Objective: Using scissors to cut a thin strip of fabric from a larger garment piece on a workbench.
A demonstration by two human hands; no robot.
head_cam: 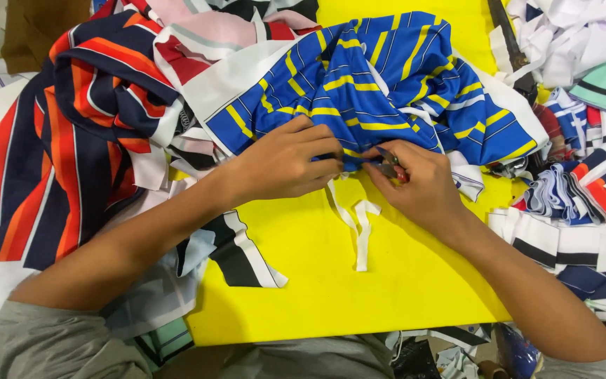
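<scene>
From my feed, the left hand (pixel 285 163) pinches the blue yellow-striped fabric (pixel 373 84) tight. The right hand (pixel 419 188) is closed around small metal snips (pixel 388 165) over the yellow desk (pixel 317 281).

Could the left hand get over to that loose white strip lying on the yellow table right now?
Probably yes. The white strip lies bare on the yellow table just below the left hand, nothing over it, though that hand is pinching the blue striped fabric.

Blue yellow-striped fabric (pixel 373 84); yellow table (pixel 331 281).
</scene>
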